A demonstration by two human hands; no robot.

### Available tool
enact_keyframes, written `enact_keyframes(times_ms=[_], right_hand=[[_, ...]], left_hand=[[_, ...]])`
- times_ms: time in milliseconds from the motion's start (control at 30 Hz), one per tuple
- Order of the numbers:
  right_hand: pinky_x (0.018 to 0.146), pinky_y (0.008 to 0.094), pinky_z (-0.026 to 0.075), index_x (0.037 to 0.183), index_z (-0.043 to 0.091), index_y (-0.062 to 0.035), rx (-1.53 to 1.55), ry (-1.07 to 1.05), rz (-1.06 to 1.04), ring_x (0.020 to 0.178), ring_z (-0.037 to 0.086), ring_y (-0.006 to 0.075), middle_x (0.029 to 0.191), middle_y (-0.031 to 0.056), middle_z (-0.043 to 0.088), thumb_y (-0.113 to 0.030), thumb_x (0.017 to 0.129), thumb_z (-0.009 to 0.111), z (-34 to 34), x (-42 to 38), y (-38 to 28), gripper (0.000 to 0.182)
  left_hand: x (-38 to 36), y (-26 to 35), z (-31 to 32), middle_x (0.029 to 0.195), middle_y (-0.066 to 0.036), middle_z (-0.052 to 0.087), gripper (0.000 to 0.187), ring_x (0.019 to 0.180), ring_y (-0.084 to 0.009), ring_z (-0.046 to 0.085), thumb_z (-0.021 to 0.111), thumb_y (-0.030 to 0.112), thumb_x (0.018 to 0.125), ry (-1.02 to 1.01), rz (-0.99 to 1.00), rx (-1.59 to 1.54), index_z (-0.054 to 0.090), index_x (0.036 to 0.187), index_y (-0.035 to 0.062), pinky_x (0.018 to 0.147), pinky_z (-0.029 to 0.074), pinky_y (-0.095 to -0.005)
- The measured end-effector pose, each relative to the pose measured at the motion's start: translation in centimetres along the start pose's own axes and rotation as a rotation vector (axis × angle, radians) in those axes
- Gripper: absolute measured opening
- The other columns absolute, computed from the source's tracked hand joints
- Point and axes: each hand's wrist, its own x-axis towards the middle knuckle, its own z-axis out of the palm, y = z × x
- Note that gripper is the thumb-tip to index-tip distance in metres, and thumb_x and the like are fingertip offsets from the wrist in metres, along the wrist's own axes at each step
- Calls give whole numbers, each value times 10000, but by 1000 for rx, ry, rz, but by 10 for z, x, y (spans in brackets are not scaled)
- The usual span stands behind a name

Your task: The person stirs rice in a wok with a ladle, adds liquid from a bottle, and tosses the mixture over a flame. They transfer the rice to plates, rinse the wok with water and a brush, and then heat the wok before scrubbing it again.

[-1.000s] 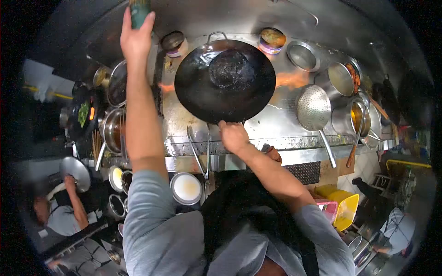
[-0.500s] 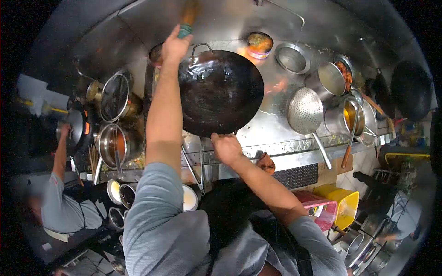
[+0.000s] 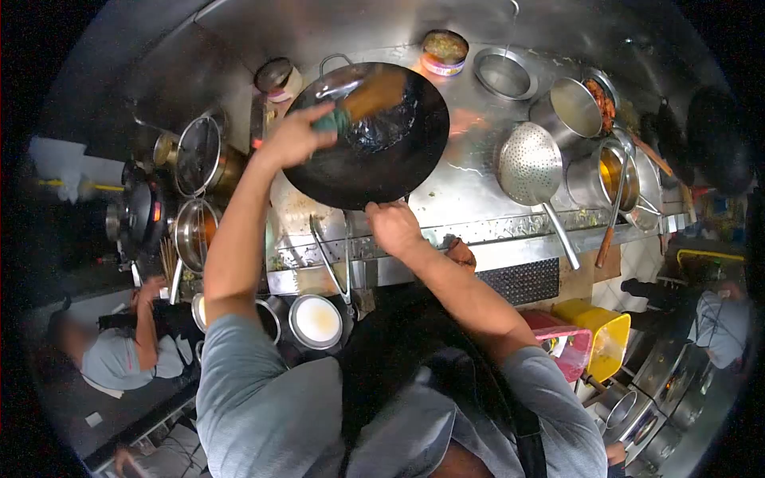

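Note:
My left hand is closed around the green grip of a wok brush, whose brown bristles are blurred inside the wok. The large black wok tilts toward me, and its inside looks wet and shiny below the bristles. My right hand is closed at the wok's near rim, on a handle mostly hidden by the fingers. A metal loop handle stands at the wok's far side. Below the wok, tongs lean over the front ledge.
To the right are a perforated skimmer, a steel pot and a pot of orange liquid. Cans stand behind the wok. A white-filled bowl is near my body. Co-workers are at left and right.
My left hand has brought the brush down from beyond the wok's far edge into it. The wok has shifted slightly up and left in view. The left co-worker's arm has lowered.

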Motion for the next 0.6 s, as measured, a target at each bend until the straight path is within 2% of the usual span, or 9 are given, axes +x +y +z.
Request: enact_keyframes(times_ms=[33,100,167,200,233,367,433,533,600], right_hand=[[734,411,510,851,620,-77,-15,-7,-8,732,701,282,771,144,704,-114,812,540,3,0,2,96],[722,408,507,843,622,-83,-28,-18,-2,721,699,279,754,138,701,-116,805,547,3,-2,4,91],[697,415,501,765,588,-71,4,83,-49,705,682,288,690,129,673,-130,785,613,1,-1,3,67],[697,415,501,765,588,-71,3,75,-53,705,682,288,690,129,673,-130,785,613,0,-2,4,67],[713,411,491,791,603,-86,8,63,-55,688,684,282,682,114,674,-130,790,586,-1,-2,5,47],[745,412,477,825,614,-107,3,22,-31,673,685,278,671,101,672,-132,808,548,-3,-1,9,73],[762,426,480,846,616,-109,1,10,-60,694,691,283,695,118,681,-136,836,518,0,-1,11,102],[712,429,465,797,589,-78,46,63,-7,708,673,303,708,128,675,-157,780,637,8,-1,12,94],[710,428,458,816,591,-81,14,28,42,713,671,305,713,130,676,-168,785,644,12,1,11,106]], left_hand=[[-24,23,-3,1276,-214,606,674,1187,-290,591,740,274,782,-131,-74,-76,508,1390,101,1030,424,-358],[-42,15,15,1224,-209,638,669,1007,-267,680,742,277,775,-203,137,91,518,1386,122,906,509,-362],[-36,38,30,1072,-208,693,645,732,-245,709,733,299,777,-553,-334,117,538,1374,149,718,565,-360],[-10,-33,79,841,-192,709,649,515,-230,647,714,319,789,-339,-67,205,521,1392,179,564,548,-362],[10,-20,78,686,-177,677,673,477,-258,626,700,311,800,-309,-182,211,480,1422,181,559,545,-387],[56,-14,108,686,-116,656,727,537,-212,641,713,322,753,-92,-351,-133,475,1426,186,512,531,-336],[45,-15,133,752,-120,674,728,552,-216,647,713,316,751,-166,-292,-393,475,1426,182,504,534,-330],[-19,-8,110,776,-146,640,721,533,-198,615,720,298,778,-379,-272,-189,466,1430,122,491,520,-341],[-36,-85,123,854,-168,672,712,651,-206,661,716,303,783,-76,287,351,462,1436,174,534,543,-327]])
